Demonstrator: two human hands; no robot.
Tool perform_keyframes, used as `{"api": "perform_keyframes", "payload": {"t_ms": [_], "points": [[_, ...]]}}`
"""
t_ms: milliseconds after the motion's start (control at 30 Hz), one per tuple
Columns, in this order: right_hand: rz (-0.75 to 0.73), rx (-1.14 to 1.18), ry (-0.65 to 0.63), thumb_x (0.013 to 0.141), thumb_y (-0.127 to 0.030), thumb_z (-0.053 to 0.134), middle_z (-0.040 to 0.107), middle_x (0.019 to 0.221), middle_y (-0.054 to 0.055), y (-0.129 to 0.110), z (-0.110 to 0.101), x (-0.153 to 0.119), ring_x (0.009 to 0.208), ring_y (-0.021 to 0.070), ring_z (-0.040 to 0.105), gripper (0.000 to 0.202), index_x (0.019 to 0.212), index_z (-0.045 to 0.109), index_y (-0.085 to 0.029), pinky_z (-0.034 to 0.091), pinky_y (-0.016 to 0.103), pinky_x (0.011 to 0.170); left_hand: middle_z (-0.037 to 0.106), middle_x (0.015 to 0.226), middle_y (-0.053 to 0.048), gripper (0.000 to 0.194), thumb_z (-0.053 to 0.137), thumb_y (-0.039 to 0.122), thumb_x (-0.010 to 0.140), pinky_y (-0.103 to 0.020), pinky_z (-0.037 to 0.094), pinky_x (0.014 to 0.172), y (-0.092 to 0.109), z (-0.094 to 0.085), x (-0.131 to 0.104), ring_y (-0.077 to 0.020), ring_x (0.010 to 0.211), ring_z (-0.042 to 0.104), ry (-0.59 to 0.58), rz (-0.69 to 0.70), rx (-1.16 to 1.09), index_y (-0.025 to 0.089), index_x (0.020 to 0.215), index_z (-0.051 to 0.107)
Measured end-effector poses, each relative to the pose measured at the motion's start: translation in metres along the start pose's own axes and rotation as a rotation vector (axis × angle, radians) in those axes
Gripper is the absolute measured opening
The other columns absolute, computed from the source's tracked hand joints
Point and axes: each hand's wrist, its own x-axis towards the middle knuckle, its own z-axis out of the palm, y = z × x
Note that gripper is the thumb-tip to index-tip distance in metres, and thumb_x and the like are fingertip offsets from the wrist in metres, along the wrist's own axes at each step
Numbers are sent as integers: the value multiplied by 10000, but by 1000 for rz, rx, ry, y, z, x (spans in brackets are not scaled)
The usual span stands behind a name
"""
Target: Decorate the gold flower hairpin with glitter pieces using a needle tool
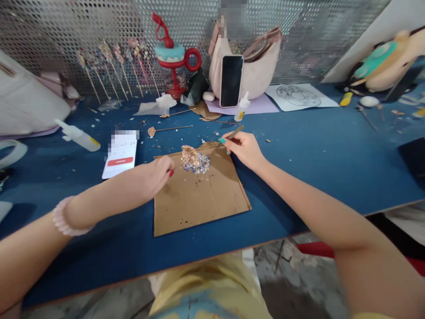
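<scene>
A flat piece of brown cardboard (pixel 206 199) lies on the blue table in front of me. On its far half sits a small pile of shiny blue and silver bits (pixel 199 165), with a gold-coloured, crinkled piece (pixel 190 155) against it. My left hand (pixel 161 170) is closed over the cardboard's left edge, beside the pile; what its fingers hold, if anything, is hidden. At the far right corner of the cardboard, my right hand (pixel 244 146) grips slim metal tweezers (pixel 236 131), their tips low near the cardboard's far edge.
A lit phone (pixel 120 155) and a glue bottle (pixel 81 136) lie to the left. Thin sticks (pixel 172 128) with flat ends are behind the cardboard. Farther back stand a second glue bottle (pixel 242 107), an upright phone (pixel 231 82), a handbag (pixel 265 66) and a red-handled cup (pixel 171 55).
</scene>
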Motion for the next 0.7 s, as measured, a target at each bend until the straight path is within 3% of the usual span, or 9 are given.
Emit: {"api": "perform_keyframes", "payload": {"t_ms": [167, 400, 533, 700], "points": [[30, -19, -41, 835, -589, 720, 694, 727, -1, 4, 4, 2, 592, 115, 605, 403, 902, 740, -192, 498, 291, 636, 587, 735, 5, 151, 365, 311, 1025, -297, 408, 586, 2, -8, 13, -147, 614, 567, 66, -96, -38, 218, 947, 456], [9, -41, -103, 843, -541, 722, 710, 743, -12, 4, 4, 2, 587, 108, 619, 345, 905, 742, -202, 496, 281, 633, 567, 803, 3, 113, 481, 319, 973, -278, 444, 570, -1, 6, 22, -123, 632, 563, 340, -255, -340, 214, 1005, 454], [1, -48, -104, 860, -502, 718, 717, 747, -12, 3, 3, 1, 583, 106, 614, 306, 902, 741, -200, 501, 280, 630, 556, 713, 26, 113, 464, 323, 994, -243, 462, 490, -3, 18, 23, -108, 549, 568, 349, -282, -475, 229, 1003, 401], [-11, -69, -106, 870, -438, 715, 706, 726, -6, 0, 3, -1, 588, 118, 618, 248, 908, 742, -194, 501, 289, 629, 590, 642, 33, 116, 473, 318, 993, -220, 480, 416, 2, 27, 22, -130, 520, 627, 265, -280, -646, 240, 1007, 388]]}}
